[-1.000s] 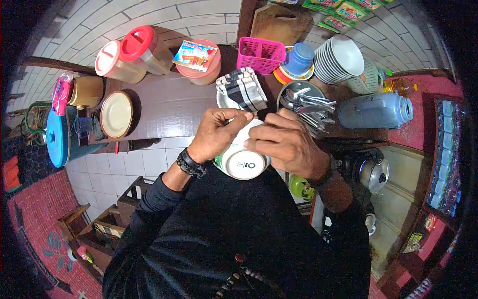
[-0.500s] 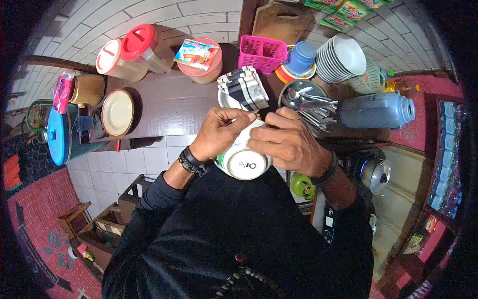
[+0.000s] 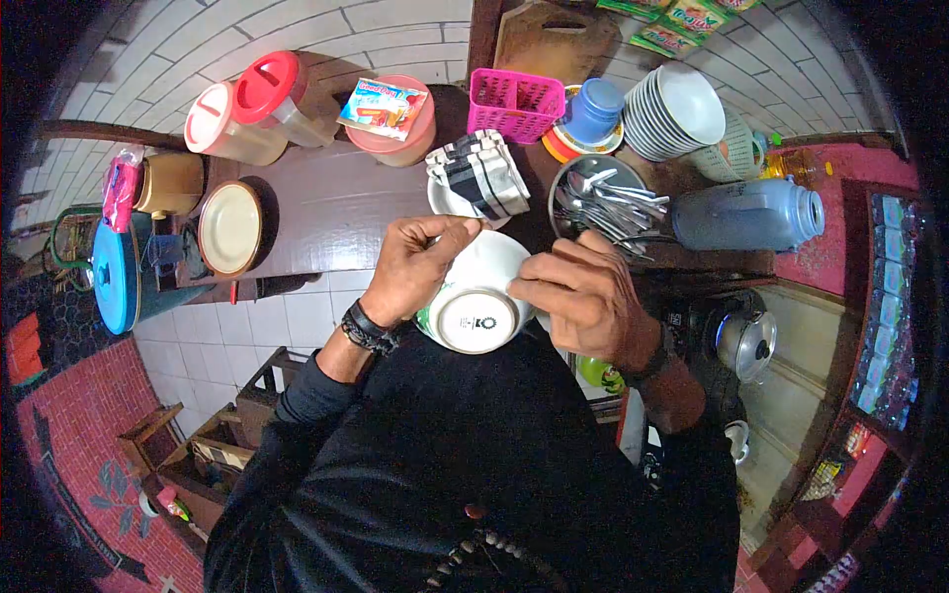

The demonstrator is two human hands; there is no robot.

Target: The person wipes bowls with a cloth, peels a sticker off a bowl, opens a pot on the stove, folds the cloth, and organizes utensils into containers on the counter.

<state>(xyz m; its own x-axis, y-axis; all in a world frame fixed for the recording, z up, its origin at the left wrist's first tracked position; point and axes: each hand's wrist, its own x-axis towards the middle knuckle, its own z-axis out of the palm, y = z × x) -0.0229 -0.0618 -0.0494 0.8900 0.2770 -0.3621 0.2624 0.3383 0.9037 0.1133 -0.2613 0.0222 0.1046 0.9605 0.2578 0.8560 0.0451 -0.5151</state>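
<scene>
A white bowl (image 3: pixel 484 272) with green marks is tipped so that its base, with a dark printed stamp, faces me. My left hand (image 3: pixel 410 267) is closed on the bowl's left side, thumb and forefinger at the far rim. On the other side, the curled fingers of my right hand (image 3: pixel 583 301) press against the bowl's wall. Just beyond the bowl, a folded black-and-white striped cloth (image 3: pixel 484 173) lies on another white dish (image 3: pixel 445 198), partly hidden by the cloth.
Along the brown table (image 3: pixel 331 217) stand a cream plate (image 3: pixel 230 227), red-lidded containers (image 3: pixel 267 89), a pink basket (image 3: pixel 514 104), a metal bowl of spoons (image 3: pixel 603 203), stacked white bowls (image 3: pixel 687 109) and a blue flask (image 3: pixel 746 217). A metal pot (image 3: pixel 746 346) is at right.
The bowl has shifted slightly left. My right hand's fingers have drawn back from the far rim toward the bowl's right side, uncovering more of its wall.
</scene>
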